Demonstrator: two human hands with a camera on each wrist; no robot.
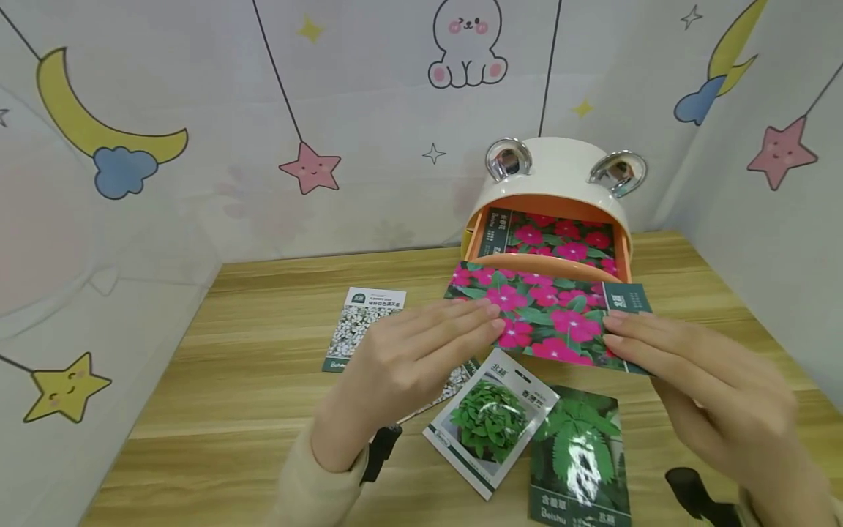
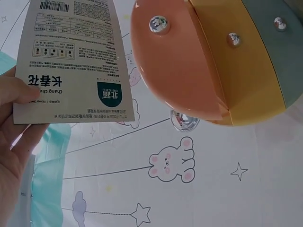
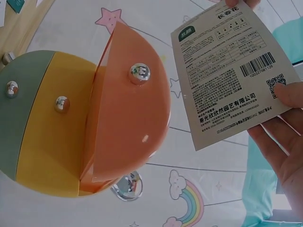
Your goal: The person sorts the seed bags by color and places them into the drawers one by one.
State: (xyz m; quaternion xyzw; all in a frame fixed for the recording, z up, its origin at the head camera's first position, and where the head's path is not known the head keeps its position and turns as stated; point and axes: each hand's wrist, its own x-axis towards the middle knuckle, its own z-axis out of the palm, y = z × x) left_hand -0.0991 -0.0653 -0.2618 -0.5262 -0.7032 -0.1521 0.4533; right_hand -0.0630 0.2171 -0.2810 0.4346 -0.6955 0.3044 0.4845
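Observation:
A seed packet with pink flowers [image 1: 549,315] is held level between both hands, in front of the open orange drawer [image 1: 546,262]. My left hand [image 1: 411,359] pinches its left end, fingers on the picture side; in the left wrist view the thumb presses the printed back [image 2: 71,61]. The right hand [image 1: 718,388] pinches the other end, its thumb near the QR code in the right wrist view. Inside the drawer lies another pink-flower packet [image 1: 569,234]. The drawer belongs to a white rounded cabinet [image 1: 560,165] with two chrome rings on top.
On the wooden table [image 1: 217,395] lie a white-flower packet [image 1: 358,322], a second one partly hidden by the left hand, a leafy green packet [image 1: 490,421] and a fern-leaf packet [image 1: 579,461]. Below the orange drawer, a yellow drawer [image 2: 236,71] and a green drawer [image 2: 279,47] are closed.

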